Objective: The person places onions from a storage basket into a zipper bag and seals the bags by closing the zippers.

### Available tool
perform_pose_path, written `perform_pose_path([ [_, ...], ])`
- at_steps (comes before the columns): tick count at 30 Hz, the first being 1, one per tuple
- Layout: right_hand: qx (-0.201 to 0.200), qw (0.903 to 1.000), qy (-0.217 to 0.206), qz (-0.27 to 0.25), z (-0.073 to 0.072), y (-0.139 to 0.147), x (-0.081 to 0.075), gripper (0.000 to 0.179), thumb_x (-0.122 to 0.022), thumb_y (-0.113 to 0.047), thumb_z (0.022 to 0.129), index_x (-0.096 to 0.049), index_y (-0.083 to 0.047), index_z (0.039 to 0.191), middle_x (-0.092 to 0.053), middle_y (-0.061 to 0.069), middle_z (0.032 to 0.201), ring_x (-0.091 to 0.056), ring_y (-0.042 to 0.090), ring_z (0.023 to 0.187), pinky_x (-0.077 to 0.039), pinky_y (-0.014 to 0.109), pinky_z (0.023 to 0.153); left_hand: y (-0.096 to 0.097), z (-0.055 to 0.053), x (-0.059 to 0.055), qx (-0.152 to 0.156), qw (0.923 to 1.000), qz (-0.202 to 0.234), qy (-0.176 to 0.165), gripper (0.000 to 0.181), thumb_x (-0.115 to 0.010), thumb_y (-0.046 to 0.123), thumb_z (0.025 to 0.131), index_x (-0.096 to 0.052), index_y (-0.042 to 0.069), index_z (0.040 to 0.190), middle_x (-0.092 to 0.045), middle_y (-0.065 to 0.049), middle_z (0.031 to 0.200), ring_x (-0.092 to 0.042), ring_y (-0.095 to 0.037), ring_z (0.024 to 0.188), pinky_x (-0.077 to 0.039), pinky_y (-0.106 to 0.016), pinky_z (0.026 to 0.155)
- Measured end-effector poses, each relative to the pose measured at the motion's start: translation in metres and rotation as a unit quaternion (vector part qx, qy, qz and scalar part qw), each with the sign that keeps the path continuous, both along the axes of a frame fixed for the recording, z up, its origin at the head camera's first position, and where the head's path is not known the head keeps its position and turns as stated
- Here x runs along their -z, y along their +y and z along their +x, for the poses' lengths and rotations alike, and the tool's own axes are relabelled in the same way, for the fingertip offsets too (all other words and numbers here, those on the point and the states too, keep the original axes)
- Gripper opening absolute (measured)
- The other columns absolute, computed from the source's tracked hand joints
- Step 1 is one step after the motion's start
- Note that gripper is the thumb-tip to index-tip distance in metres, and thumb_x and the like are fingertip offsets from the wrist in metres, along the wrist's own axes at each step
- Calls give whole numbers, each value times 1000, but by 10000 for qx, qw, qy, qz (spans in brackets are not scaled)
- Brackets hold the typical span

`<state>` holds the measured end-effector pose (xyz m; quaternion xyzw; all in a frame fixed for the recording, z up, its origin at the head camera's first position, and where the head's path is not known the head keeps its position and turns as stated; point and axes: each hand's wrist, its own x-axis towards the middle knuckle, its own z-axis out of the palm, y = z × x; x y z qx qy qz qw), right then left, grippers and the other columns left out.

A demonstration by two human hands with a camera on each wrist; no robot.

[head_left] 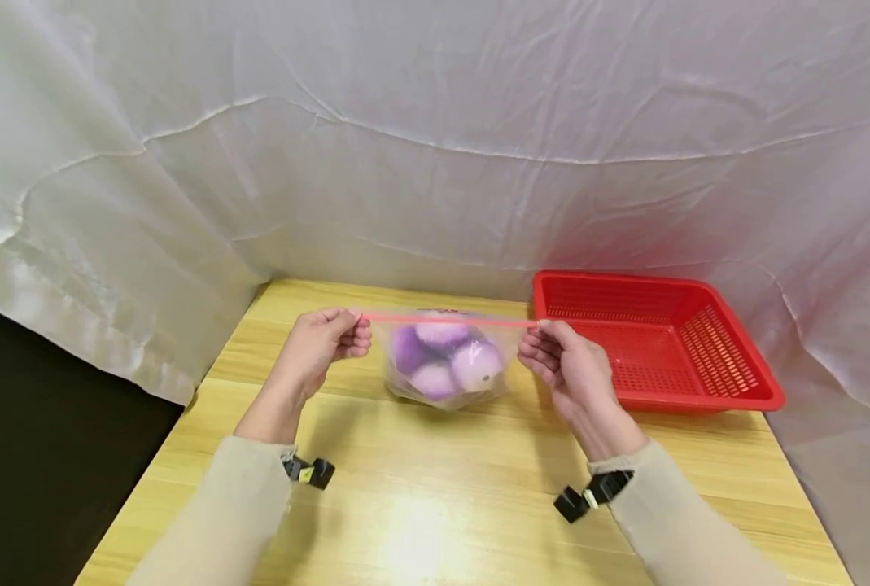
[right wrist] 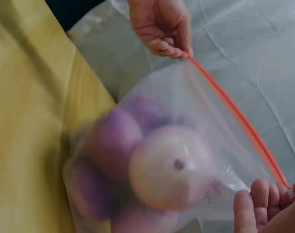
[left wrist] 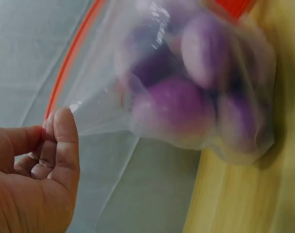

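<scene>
A clear zip bag [head_left: 445,399] with a red zip strip hangs between my two hands, its lower part at the tabletop. Several round purple-and-white things [head_left: 476,364] fill it; through the film I cannot tell their exact kind. My left hand [head_left: 325,342] pinches the strip's left end between thumb and fingers, as the left wrist view shows [left wrist: 40,170]. At the other end my right hand [head_left: 570,362] pinches the corner by a small whitish piece, perhaps the slider. The strip is stretched nearly straight, and the bag's mouth looks closed along it.
A red plastic basket [head_left: 654,342] with slotted walls stands at the right back of the wooden table [head_left: 420,488], close to my right hand. Pale cloth [head_left: 435,203] hangs behind and at the sides. Dark ground shows beyond the table's left edge.
</scene>
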<state>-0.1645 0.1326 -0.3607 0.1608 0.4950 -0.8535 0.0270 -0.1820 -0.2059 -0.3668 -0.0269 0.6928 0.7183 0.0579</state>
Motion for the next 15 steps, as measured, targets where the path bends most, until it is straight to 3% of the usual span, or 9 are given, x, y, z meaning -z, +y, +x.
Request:
perform_pose_path([
  [5, 325, 9970, 699, 27, -36, -14, 3, 16, -64, -8, 100, -76, -3, 91, -77, 8, 82, -75, 17, 73, -63, 35, 87, -3, -32, -7, -326, 9989, 121, 330, 27, -54, 19, 110, -65, -6, 112, -72, -1, 88, -71, -11, 81, -62, -24, 82],
  [8, 429, 9939, 987, 235, -44, -18, 13, 17, -63, -6, 100, -77, -3, 91, -77, 8, 80, -75, 17, 73, -63, 37, 87, -4, -38, -2, -421, 9976, 173, 523, 30, -55, 18, 110, -64, -10, 113, -73, -5, 92, -72, -12, 82, -62, -26, 83],
  [11, 247, 9948, 833, 534, -35, -17, 31, 17, -60, -5, 101, -77, -2, 97, -77, 8, 84, -76, 18, 78, -62, 38, 91, -9, -27, 13, -295, 9982, -115, 505, 33, -53, 17, 110, -63, -14, 118, -73, -9, 95, -72, -13, 82, -62, -28, 85],
  [15, -124, 9956, 241, 897, -3, -15, 64, 19, -59, -8, 102, -72, 3, 111, -76, 8, 91, -75, 18, 85, -61, 36, 92, -20, 8, 44, 57, 9979, -641, 45, 33, -52, 17, 110, -65, -12, 116, -72, -11, 93, -70, -15, 82, -62, -30, 82],
])
